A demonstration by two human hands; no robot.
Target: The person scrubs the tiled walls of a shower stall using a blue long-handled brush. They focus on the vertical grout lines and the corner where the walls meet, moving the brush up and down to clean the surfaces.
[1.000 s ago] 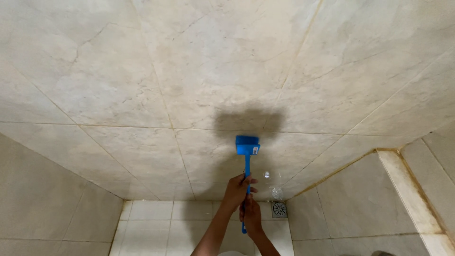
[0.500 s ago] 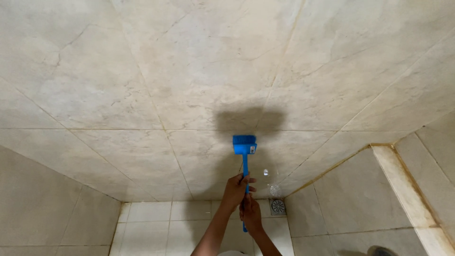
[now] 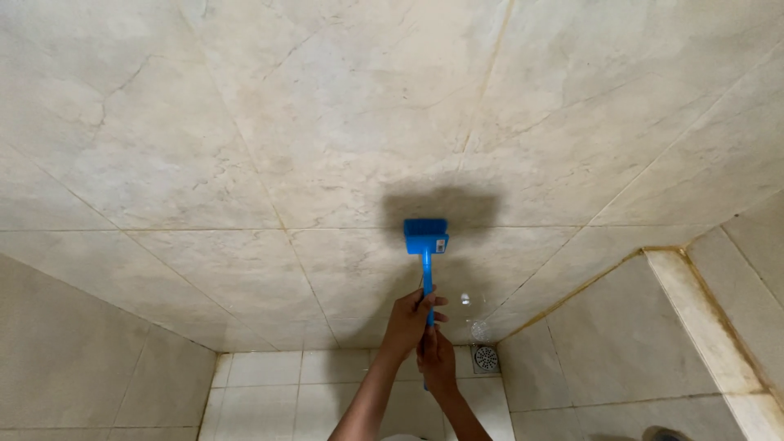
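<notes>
Gripping a blue long-handled brush [image 3: 425, 260] with both hands, head pressed flat against the pale marbled wall tile [image 3: 327, 131], just below a horizontal grout line and inside its own dark shadow [image 3: 445, 204]. Left hand [image 3: 412, 318] curled tight round the thin handle higher up, thumb and fingers wrapped; right hand [image 3: 438, 363] closed round the lower end just beneath, the two nearly touching. Probably light and stiff: moulded plastic head, narrow rigid shaft, little flex to be expected, though likely slick if wet, so best held as now, hands stacked along the shaft for leverage, not at the head. Hard, glazed tile, with stained, yellowish grout lines [image 3: 572, 294] running diagonally towards the corner. Down at floor level, a round metal drain grate [image 3: 486, 357] just right of the hands, with something small and glinting, perhaps droplets [image 3: 467, 300], above it. To the right, a raised tiled ledge [image 3: 694, 310] with brownish edges, well apart from the brush. Nothing between brush head and wall.
</notes>
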